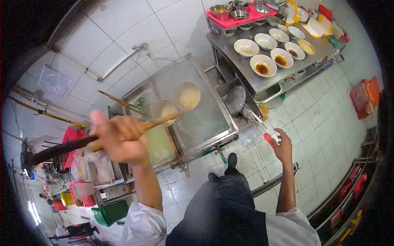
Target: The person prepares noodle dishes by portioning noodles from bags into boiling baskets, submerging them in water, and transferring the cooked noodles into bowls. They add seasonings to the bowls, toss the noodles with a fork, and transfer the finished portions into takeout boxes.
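My left hand (125, 139) is closed around a pale wooden handle (162, 119) and a dark handle (61, 149). The wooden one reaches toward two round strainers with noodles, a nearer strainer (167, 110) and a farther strainer (188, 96), over the steaming metal vat (205, 123). Another wooden stick (119, 101) slants behind them. My right hand (283, 148), right of the vat, has its thumb and fingers curled at the red end (268, 139) of a thin metal utensil. Its grip is partly hidden.
A steel table (254, 80) holds several bowls, some with dark sauce (262, 69). A red tray (242, 18) with pots stands behind. A pot with a ladle (236, 98) sits beside the vat. Green valve handle (223, 158) at the vat's front; green bin (110, 213) at lower left.
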